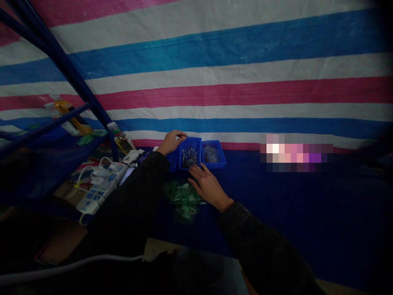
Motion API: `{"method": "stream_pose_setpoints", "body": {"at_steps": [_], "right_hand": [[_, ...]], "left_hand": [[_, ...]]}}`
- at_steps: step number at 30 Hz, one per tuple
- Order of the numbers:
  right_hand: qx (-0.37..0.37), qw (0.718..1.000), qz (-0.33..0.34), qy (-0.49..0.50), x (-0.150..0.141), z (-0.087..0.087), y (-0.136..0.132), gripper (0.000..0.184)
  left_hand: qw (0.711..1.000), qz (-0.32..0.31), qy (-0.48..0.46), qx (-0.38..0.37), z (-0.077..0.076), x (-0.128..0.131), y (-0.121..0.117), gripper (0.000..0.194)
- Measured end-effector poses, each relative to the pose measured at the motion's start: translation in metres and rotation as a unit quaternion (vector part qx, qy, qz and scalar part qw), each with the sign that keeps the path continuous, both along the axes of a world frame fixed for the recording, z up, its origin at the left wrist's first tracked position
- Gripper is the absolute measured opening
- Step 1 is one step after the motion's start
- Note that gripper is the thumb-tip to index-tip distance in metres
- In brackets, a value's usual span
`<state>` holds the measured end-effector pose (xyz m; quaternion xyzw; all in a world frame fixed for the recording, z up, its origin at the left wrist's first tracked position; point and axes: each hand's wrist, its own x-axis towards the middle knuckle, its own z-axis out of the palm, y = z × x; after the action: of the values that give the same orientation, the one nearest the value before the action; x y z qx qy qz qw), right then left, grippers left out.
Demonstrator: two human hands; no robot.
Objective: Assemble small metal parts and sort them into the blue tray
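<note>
Left hand and right hand apparently steadying the blue bin between
Both are curving half-open, hold unclear; shifting likely needs firmer gripping.

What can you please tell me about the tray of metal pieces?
The blue tray looks like plastic: rectangular, open-topped, with upright walls. Many thin, shiny metal pieces lie jumbled inside. It sits on the blue table, beside a similar tray on its right. The left hand is at its far left corner, the right hand at its near edge; whether either grips it is unclear.
</note>
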<state>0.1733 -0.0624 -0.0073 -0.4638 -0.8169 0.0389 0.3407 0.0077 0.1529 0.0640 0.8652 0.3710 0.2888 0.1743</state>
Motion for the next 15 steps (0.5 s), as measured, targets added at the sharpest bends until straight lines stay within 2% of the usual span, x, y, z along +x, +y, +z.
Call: {"method": "stream_pose_setpoints", "body": {"at_steps": [7,15], "right_hand": [[-0.004,1.000,0.001,-0.016,0.002,-0.003,0.000,0.038],[0.002,0.999,-0.007,-0.031,0.000,-0.009,0.001,0.032]], "left_hand": [[0.996,-0.063,0.025,-0.060,0.018,-0.018,-0.006,0.023],[0.970,-0.151,-0.092,-0.165,0.023,-0.032,-0.042,0.018]]}}
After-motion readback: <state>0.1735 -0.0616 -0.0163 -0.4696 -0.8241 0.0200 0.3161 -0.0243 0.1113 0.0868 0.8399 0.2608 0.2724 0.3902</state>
